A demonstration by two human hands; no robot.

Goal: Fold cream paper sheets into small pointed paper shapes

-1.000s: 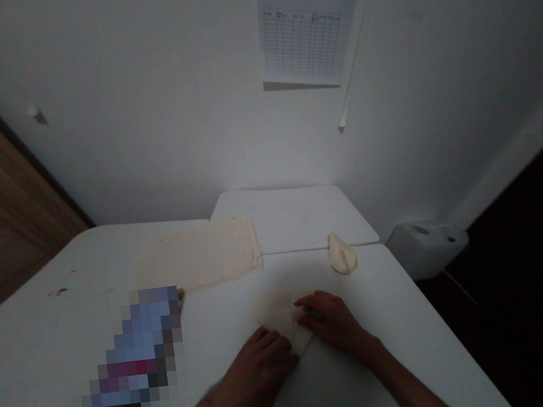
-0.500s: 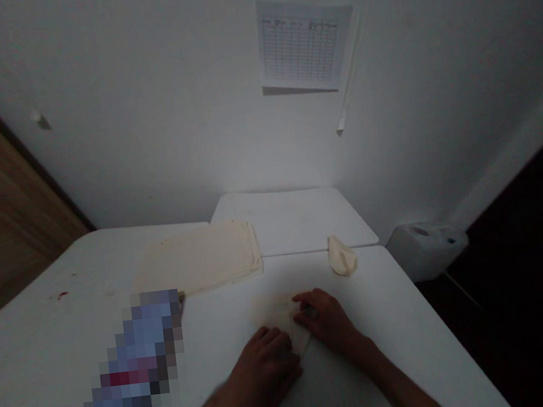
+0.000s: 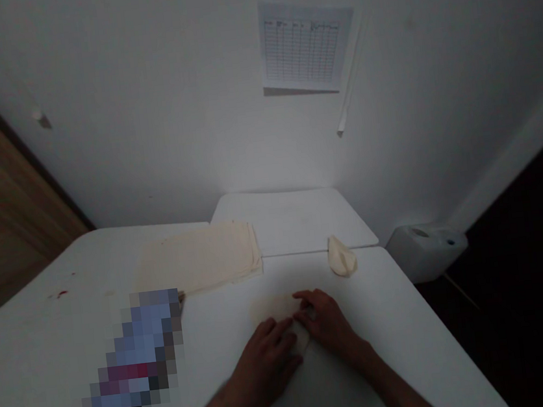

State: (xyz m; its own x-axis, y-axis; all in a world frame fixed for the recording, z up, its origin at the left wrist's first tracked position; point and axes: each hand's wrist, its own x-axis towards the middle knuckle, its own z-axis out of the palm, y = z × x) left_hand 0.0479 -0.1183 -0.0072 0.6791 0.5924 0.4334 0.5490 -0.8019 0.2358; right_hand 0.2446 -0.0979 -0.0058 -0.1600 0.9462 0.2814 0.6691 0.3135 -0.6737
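A thin cream sheet, like pastry [image 3: 272,306], lies on the white table in front of me, with part of it folded over. My left hand [image 3: 269,354] rests on its near side, fingers stretched out and apart. At the sheet's right edge, my right hand [image 3: 324,318] pinches the sheet between curled fingers and thumb. Both hands hide much of the sheet. Beyond my right hand sits a folded cream piece [image 3: 341,257], pointed at its far end. A stack of flat cream sheets [image 3: 199,257] lies to the far left of my hands.
A blurred-out bluish object [image 3: 141,349] lies on the white table [image 3: 222,333], left of my hands. A printed table sheet [image 3: 305,46] hangs on the wall behind. Off the table's right edge stands a white container [image 3: 427,254] with openings on top.
My left fingers have stretched forward and spread over the sheet, from a more curled shape. My right hand stays at the sheet's edge with slightly shifted fingers.
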